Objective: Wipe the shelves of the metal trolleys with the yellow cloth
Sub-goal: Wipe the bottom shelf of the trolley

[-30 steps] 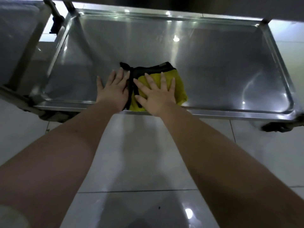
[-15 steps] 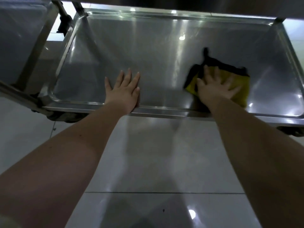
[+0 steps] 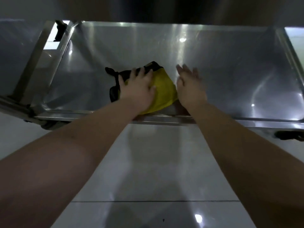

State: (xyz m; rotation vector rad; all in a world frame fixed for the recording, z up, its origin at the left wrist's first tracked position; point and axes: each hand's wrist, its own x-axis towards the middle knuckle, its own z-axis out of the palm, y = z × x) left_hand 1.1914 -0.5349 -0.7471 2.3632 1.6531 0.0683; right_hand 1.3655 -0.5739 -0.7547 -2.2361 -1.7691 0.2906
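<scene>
Left grip (image 3: 137,89), spread flat, presses the black-edged yellow cloth (image 3: 164,91) onto the steel trolley shelf (image 3: 230,71) to wipe; right grip (image 3: 190,89) released beside.

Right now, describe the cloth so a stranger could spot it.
Start from the wide steel trolley shelf above the tiled floor. Near the middle of its front edge, the left hand presses on a crumpled cloth, the right hand beside it. It alone has colour: yellow with black trim.

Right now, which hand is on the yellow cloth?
The left hand, pressing flat on the yellow cloth; the right hand is beside it, over bare shelf.
</scene>
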